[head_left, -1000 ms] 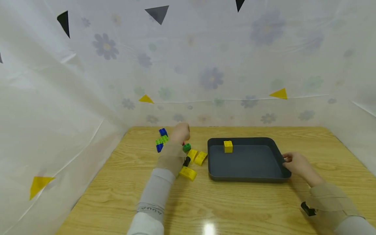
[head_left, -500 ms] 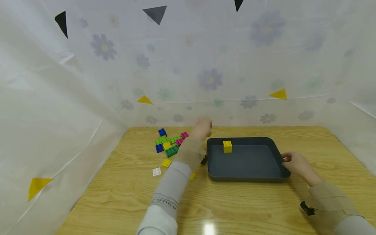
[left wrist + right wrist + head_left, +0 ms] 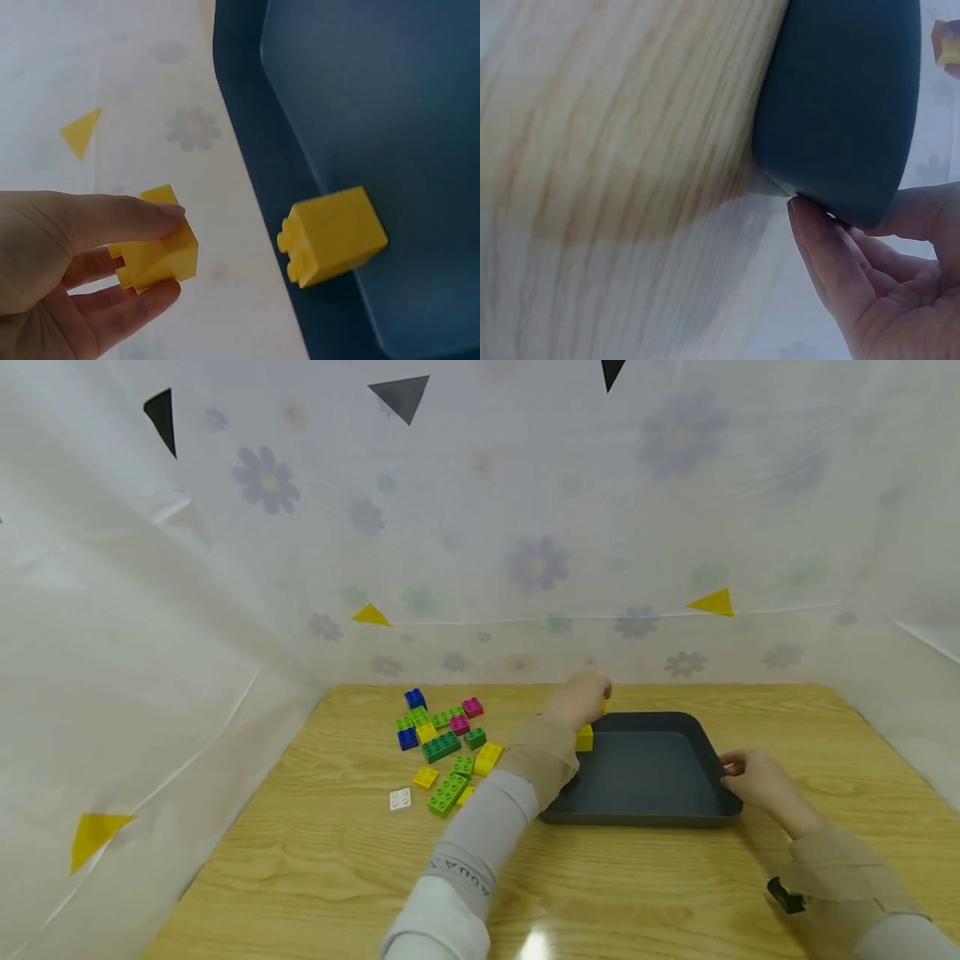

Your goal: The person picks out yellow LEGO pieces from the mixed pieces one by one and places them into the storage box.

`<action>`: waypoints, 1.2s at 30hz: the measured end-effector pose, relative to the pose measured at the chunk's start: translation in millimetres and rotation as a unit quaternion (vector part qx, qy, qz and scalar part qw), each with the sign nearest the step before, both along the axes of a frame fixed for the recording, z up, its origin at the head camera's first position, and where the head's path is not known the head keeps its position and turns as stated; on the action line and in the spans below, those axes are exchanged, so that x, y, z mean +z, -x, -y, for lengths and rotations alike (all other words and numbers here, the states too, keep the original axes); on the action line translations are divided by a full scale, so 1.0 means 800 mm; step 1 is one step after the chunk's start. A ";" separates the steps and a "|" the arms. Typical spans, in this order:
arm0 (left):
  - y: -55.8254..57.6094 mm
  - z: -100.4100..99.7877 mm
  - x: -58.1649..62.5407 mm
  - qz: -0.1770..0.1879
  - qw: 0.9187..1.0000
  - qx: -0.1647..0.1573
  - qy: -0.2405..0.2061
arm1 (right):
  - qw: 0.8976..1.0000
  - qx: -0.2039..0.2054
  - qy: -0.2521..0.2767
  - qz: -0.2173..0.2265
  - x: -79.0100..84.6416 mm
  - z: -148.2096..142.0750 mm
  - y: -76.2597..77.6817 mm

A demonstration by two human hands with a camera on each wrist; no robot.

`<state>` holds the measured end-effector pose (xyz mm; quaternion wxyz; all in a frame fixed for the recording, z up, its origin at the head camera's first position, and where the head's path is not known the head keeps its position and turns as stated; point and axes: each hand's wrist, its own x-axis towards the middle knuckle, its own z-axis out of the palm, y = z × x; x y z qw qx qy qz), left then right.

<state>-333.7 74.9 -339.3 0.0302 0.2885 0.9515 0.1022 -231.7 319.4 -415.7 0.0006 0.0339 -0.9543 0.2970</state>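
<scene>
My left hand [image 3: 579,700] pinches a yellow toy building brick [image 3: 174,256] between thumb and fingers, above the far left rim of the dark grey tray [image 3: 648,768]. A second yellow brick [image 3: 345,231] sits inside the tray near that rim; in the head view the left hand and wrist partly cover it. At the tray's right side, my right hand [image 3: 759,781] holds the rim; the right wrist view has its thumb [image 3: 911,214] on one side of the tray wall and the fingers [image 3: 829,259] underneath.
Left of the tray lie several loose bricks: blue [image 3: 415,698], dark green [image 3: 441,747], light green [image 3: 447,794], pink [image 3: 472,707], yellow [image 3: 488,758] and a flat white one [image 3: 400,799]. My left forearm hides some of them. A patterned sheet [image 3: 540,560] hangs behind the wooden table [image 3: 315,827].
My left hand has moved right from the loose bricks to above the tray's far left rim, carrying a yellow brick. My right hand has stayed at the tray's right rim.
</scene>
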 end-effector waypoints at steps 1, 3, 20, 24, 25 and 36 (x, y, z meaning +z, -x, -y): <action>0.000 -0.005 -0.003 -0.002 1.000 -0.004 0.003 | 1.000 0.000 0.001 0.001 0.000 0.000 0.000; -0.002 -0.013 -0.008 -0.003 1.000 -0.007 0.016 | 1.000 -0.002 0.001 -0.001 -0.001 0.000 0.000; 0.002 -0.051 -0.050 0.004 0.998 -0.021 0.052 | 1.000 -0.007 0.004 -0.009 -0.004 -0.002 -0.001; 0.003 -0.056 -0.060 -0.016 0.997 -0.026 0.065 | 1.000 -0.007 0.002 -0.009 -0.004 -0.003 -0.003; 0.003 -0.057 -0.061 -0.021 0.997 -0.027 0.072 | 1.000 -0.007 0.001 -0.009 -0.003 -0.003 -0.003; -0.005 -0.059 -0.066 -0.005 0.995 -0.005 0.103 | 1.000 -0.008 0.000 -0.008 -0.007 -0.005 -0.004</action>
